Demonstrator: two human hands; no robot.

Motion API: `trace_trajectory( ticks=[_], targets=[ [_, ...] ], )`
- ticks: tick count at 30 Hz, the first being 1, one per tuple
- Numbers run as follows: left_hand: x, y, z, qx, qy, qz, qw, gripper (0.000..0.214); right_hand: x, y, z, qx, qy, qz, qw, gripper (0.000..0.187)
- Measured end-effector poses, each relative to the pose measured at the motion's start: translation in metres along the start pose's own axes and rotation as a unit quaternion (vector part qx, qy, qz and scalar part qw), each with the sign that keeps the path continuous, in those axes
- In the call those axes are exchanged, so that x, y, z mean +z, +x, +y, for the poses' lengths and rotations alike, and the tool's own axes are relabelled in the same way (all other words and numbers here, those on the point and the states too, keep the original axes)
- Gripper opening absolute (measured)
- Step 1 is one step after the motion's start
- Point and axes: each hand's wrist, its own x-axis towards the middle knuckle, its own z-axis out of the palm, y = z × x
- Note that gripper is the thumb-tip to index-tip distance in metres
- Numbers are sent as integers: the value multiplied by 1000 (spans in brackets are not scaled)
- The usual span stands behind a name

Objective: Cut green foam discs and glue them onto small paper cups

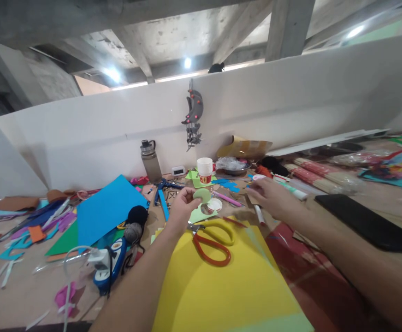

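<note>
My left hand (186, 203) pinches a pale green paper disc (203, 196) between thumb and fingers. Just beyond and below the disc are a small white round lid-like piece (215, 204) and a light green sheet (199, 214). My right hand (266, 194) reaches over the clutter with its fingers apart and slightly blurred; I see nothing held in it. Near its fingertips lie a white oval piece (259, 177) and blue paper scraps (227, 184). Scissors (213, 244) with one red and one yellow handle loop rest on yellow sheets (218, 290), below both hands.
Paper cups (205, 169) stand at the back, with a drinking bottle (151, 163) to their left. Blue card (109, 210), yarn balls (133, 233) and a power strip (113, 267) lie at left. A black phone-like slab (363, 221) lies at right. A white partition (100, 129) closes the back.
</note>
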Motion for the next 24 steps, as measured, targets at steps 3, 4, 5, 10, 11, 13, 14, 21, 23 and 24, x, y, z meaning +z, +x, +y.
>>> trace_trajectory(
  ticks=[3, 4, 5, 10, 11, 13, 14, 21, 23, 24],
  targets=[
    [7, -4, 4, 3, 16, -14, 1000, 24, 28, -14, -42, -106, 81, -99, 986, 28],
    [9, -6, 6, 2, 24, -19, 1000, 24, 36, -18, -54, -119, 103, -112, 981, 32],
    [11, -7, 9, 2, 31, -21, 999, 23, 43, -21, -63, -129, 115, -114, 978, 31],
    [15, -10, 15, -13, 54, -27, 998, 25, 64, -25, -74, -107, 152, -65, 980, 13],
    [15, -10, 15, -17, 54, -30, 998, 26, 66, -25, -72, -93, 167, -53, 980, 14],
    [13, -9, 11, -27, 53, -42, 997, 29, 70, -25, -67, -65, 207, -48, 975, 15],
    [12, -8, 9, -31, 54, -48, 997, 30, 71, -25, -65, -55, 226, -53, 971, 17],
    [13, -8, 3, -52, 105, -34, 993, 33, 75, -27, -59, -64, 220, -52, 972, 19],
    [15, -9, 3, -57, 98, -30, 993, 34, 74, -28, -59, -38, 233, -44, 971, 21],
    [16, -10, 3, -59, 93, -26, 994, 34, 74, -29, -59, -24, 246, -41, 968, 21]
  ],
)
